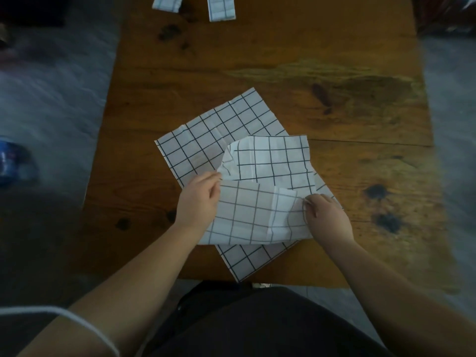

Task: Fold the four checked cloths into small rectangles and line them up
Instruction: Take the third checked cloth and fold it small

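Wooden bench (334, 99), worn and dark-spotted, seen from above. Two checked cloths lie near its front edge, overlapping. Lower cloth (206, 132) lies flat and open, set at a slant, one corner pointing to the far side, another reaching the near edge of the bench. Top cloth (260, 212) sits over the lower cloth's right half, partly doubled: one flap lies toward the person, and the far part is rumpled, with a corner curled up at the left. Left hand (199, 199) is at the top cloth's left edge, grip clamped on it, fingers curled round the fabric by the fold. Right hand (328, 217) is at the right edge, grip clamped too, thumb and fingertips pinching a small ridge of fabric. At the far edge of the bench, well apart from the work, are the left folded cloth (167, 2) and right folded cloth (221, 7): narrow rectangles side by side with a gap between, both cut off by the frame. Blue object (10, 161) on the grey floor (51, 99) to the left, blurred, cannot tell what. White cord (85, 328) loops across the lower left, near the camera.
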{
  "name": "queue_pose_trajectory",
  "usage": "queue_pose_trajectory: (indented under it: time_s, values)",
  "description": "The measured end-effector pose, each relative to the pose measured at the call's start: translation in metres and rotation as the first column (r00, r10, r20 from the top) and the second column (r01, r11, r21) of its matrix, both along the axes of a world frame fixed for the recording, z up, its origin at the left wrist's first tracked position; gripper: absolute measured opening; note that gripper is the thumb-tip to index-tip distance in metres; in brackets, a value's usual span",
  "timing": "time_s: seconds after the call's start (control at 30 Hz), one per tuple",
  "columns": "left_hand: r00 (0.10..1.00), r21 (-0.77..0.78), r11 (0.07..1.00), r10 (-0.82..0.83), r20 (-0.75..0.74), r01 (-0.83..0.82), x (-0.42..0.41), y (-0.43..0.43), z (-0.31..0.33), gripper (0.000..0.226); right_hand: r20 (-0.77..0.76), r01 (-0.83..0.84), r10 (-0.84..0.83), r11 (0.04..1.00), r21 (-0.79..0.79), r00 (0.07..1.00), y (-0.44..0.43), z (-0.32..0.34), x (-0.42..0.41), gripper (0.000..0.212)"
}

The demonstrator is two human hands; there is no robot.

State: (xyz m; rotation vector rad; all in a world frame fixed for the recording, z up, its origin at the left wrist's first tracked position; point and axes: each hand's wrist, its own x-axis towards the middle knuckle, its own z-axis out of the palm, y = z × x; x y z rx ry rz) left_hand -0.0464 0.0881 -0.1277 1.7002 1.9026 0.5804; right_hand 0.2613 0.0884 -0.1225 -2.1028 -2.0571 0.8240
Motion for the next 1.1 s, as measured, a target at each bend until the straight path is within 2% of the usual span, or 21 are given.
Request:
queue_pose_trajectory:
  time_s: [0.07, 0.2, 0.3, 0.4, 0.43, 0.5, 0.6, 0.7, 0.87, 1.1]
  values:
    - [0.999, -0.031, 0.998, 0.046, -0.008, -0.046, -0.010, 0.004, 0.000, 0.032, -0.013, 0.003, -0.003, 1.000, 0.023, 1.000, 0.003, 0.005, -0.002, 0.019]
    - [0.981, -0.123, 0.980, 0.137, -0.138, -0.155, -0.022, 0.010, 0.003, 0.029, -0.021, 0.020, -0.019, 0.999, 0.025, 1.000, 0.009, 0.008, -0.008, 0.019]
    - [0.980, -0.056, 0.985, 0.154, -0.126, -0.162, -0.025, 0.007, 0.007, 0.025, -0.013, 0.016, -0.016, 0.999, 0.029, 1.000, 0.014, 0.010, -0.015, 0.021]
    - [0.987, 0.074, 0.996, 0.059, -0.152, -0.048, -0.026, 0.003, 0.013, 0.020, -0.008, 0.010, -0.010, 1.000, 0.028, 1.000, 0.020, 0.010, -0.024, 0.022]
    - [0.988, 0.060, 0.998, -0.019, -0.155, 0.029, -0.026, 0.004, 0.016, 0.019, -0.009, 0.007, -0.006, 1.000, 0.030, 1.000, 0.022, 0.010, -0.026, 0.021]
    - [0.977, -0.061, 0.982, -0.183, -0.111, 0.177, -0.025, 0.012, 0.020, 0.020, -0.024, -0.017, 0.018, 0.999, 0.042, 1.000, 0.028, 0.010, -0.029, 0.020]
    - [0.952, -0.259, 0.930, -0.293, -0.086, 0.263, -0.024, 0.035, 0.015, 0.024, 0.004, -0.093, 0.093, 0.996, -0.001, 0.996, 0.038, 0.001, -0.031, 0.018]
    - [0.945, -0.299, 0.912, -0.317, -0.083, 0.280, -0.023, 0.052, 0.003, 0.024, 0.033, -0.154, 0.157, 0.986, -0.070, 0.987, 0.043, -0.013, -0.034, 0.016]
    - [0.934, -0.314, 0.915, -0.315, -0.166, 0.253, -0.022, 0.063, -0.014, 0.027, 0.093, -0.165, 0.168, 0.986, -0.035, 0.981, 0.046, -0.021, -0.039, 0.018]
    - [0.945, -0.284, 0.948, -0.218, -0.245, 0.145, -0.027, 0.072, -0.021, 0.041, 0.147, -0.176, 0.183, 0.982, -0.060, 0.972, 0.049, -0.023, -0.046, 0.019]
